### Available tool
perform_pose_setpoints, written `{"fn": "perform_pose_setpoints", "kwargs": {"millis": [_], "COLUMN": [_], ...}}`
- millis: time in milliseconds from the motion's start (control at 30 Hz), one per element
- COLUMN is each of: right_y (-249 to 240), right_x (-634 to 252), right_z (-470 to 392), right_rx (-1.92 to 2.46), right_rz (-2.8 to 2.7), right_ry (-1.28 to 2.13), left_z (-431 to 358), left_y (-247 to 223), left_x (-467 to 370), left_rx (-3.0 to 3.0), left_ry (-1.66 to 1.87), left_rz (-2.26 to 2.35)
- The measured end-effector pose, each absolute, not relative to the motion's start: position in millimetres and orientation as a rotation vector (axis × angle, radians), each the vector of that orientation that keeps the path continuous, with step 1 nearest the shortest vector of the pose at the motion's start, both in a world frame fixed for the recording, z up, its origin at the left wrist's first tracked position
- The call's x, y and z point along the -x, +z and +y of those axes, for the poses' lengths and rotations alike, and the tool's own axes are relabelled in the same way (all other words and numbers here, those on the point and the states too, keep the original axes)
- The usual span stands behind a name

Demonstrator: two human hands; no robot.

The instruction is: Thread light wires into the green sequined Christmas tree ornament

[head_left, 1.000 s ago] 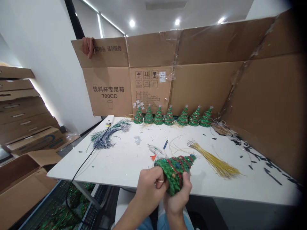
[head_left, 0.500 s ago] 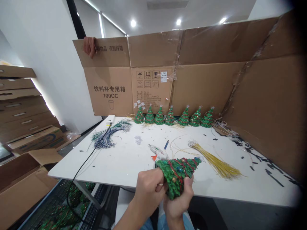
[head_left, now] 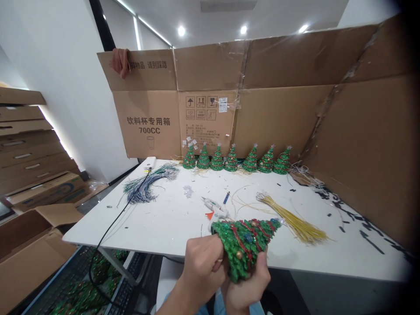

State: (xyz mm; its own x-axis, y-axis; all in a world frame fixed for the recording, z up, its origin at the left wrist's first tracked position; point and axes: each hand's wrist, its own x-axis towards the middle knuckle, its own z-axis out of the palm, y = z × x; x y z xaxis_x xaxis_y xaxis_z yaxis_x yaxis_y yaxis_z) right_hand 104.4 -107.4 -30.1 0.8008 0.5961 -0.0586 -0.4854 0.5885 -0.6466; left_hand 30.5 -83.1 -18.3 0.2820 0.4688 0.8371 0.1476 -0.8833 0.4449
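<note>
A green Christmas tree ornament (head_left: 246, 245), with red garlands and coloured balls, lies tilted on its side above the table's front edge, its star tip pointing right. My right hand (head_left: 247, 286) grips it from below, thumb pressed against its lower side. At the wide base end, my left hand (head_left: 205, 262) is closed with curled fingers; whatever they pinch is hidden at the base. Just behind the ornament lie a white tool with an orange part (head_left: 209, 215), a pen-like white item (head_left: 211, 203) and a blue pen-like item (head_left: 226, 197).
Several similar trees (head_left: 231, 158) stand along the cardboard wall (head_left: 272, 118). A yellow wire bundle (head_left: 295, 221) lies right, a blue and green wire bundle (head_left: 144, 186) left. Black scraps (head_left: 352, 214) litter the right side. A black cable (head_left: 113, 225) crosses the left edge; below stands a crate (head_left: 62, 267) with more trees.
The ornament has turned slightly and shifted a little to the right and down. My right hand has moved with it, while my left stays curled at the base.
</note>
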Motion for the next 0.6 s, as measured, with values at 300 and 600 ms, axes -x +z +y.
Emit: {"fn": "perform_pose_setpoints", "kwargs": {"millis": [300,600], "right_y": [-27.1,-35.0], "right_x": [-108.1,-110.4], "right_z": [-106.2,-104.2], "right_rx": [0.732,0.689], "right_rz": [-0.199,-0.241], "right_ry": [0.597,0.651], "left_z": [-88.3,-85.0], "left_y": [-14.3,-21.4], "left_x": [-35.9,-38.1], "left_rx": [-2.25,-2.288], "left_ry": [1.756,1.767], "left_rz": [0.583,0.638]}}
